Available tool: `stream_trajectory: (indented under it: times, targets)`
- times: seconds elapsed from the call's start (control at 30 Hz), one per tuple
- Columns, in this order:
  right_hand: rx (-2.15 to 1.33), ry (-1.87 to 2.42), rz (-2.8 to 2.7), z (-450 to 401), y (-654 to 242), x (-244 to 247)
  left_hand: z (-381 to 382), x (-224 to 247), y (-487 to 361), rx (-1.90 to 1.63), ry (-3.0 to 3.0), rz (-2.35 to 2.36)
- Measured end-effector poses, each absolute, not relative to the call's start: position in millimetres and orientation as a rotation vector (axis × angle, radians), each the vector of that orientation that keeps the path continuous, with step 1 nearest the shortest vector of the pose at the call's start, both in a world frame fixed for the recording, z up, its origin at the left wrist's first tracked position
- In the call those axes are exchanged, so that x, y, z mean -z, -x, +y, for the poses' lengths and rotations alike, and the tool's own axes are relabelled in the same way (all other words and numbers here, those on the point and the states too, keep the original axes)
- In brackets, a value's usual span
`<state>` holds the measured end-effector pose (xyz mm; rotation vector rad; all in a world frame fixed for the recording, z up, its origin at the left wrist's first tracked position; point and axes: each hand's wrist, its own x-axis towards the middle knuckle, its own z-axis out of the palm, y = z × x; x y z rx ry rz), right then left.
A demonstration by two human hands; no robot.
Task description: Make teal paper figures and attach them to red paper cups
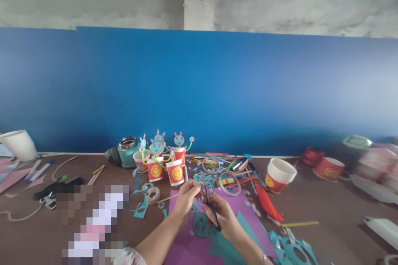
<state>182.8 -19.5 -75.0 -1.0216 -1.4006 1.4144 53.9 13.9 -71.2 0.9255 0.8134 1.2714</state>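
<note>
My left hand (186,199) pinches a small teal paper piece (200,186) over the middle of the table. My right hand (221,212) is closed round scissors (213,212) with dark handles, their blades pointing up beside the paper piece. Whether the blades touch it I cannot tell. Below my hands lies a teal paper face (200,226) with pink markings, on purple paper (183,243). A larger teal sheet (223,245) lies partly under my right forearm.
Behind my hands stand red-and-white paper cups (175,172) with teal animal faces (179,138) and bent pipe cleaners. Nearby are a tape roll (152,195), stacked cups (280,174), a red pouch-like thing (267,202), teal scraps (294,249) and a teal metal container (128,152). A blue partition (199,91) rises behind.
</note>
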Motion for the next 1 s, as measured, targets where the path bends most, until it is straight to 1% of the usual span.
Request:
stream_trajectory:
  times: [1.0]
  targets:
    - [-1.401, 1.071, -1.446, -19.4, -184.6, 72.7, 14.4, 70.4, -52.2, -1.294, -0.925, 0.783]
